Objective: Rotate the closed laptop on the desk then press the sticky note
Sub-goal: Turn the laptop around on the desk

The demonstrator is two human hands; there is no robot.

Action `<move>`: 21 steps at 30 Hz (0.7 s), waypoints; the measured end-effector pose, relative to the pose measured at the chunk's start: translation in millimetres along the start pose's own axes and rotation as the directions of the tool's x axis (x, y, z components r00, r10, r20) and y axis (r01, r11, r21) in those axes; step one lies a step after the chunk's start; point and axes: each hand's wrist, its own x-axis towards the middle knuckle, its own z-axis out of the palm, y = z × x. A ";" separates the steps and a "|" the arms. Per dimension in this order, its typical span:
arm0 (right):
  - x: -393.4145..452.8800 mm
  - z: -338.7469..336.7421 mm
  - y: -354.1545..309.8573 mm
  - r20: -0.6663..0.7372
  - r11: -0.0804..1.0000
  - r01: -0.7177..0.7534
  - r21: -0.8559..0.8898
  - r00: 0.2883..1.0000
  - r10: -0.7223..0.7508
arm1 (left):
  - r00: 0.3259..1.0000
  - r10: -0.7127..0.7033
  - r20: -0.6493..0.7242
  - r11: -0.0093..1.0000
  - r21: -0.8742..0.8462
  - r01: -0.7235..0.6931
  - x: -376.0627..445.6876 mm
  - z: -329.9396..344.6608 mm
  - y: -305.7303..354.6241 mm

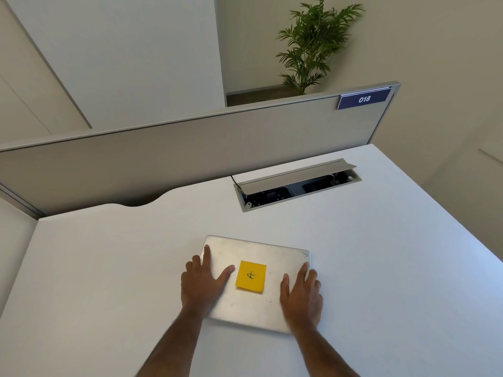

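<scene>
A closed silver laptop lies on the white desk, slightly askew. A yellow sticky note with a handwritten mark is stuck on the middle of its lid. My left hand rests flat on the lid's left part, its fingers spread and curling over the left edge. My right hand lies on the right part of the lid, fingers reaching over the right edge. Both hands flank the note without touching it.
An open cable hatch with a raised grey flap sits in the desk behind the laptop. A grey partition with a blue "018" label runs along the back. A potted plant stands beyond it.
</scene>
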 end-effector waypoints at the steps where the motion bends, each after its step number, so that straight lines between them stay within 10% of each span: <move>1: -0.1 -0.1 -0.3 0.000 1.000 0.001 -0.003 1.000 -0.001 | 1.000 0.003 -0.003 1.000 0.005 -0.003 0.5 -0.1 -0.3; 21: -5.0 -0.4 -5.5 0.031 0.999 -0.017 -0.050 0.999 0.019 | 1.000 0.004 0.010 1.000 0.028 -0.004 -3.3 -1.6 -3.0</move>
